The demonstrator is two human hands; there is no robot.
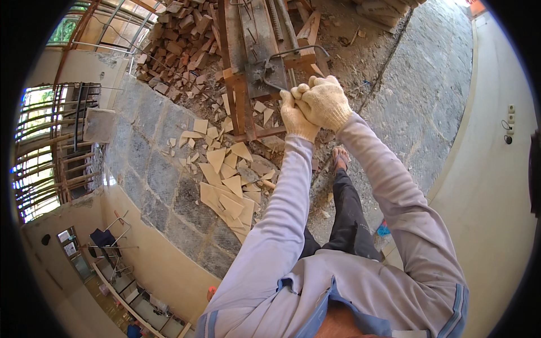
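Dark metal, the bent rod [288, 52] at upper centre, above the wooden table [231, 39], should handle as stiff, tough and fairly light, best taken by its lower end, where the gloved left hand [298, 119] and right hand [328, 102] appear to have their fingers curled tightly around it.

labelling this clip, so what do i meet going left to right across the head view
Barred opening, pile of broken bricks, dark metal plate, left gloved hand, right gloved hand, wall sockets.
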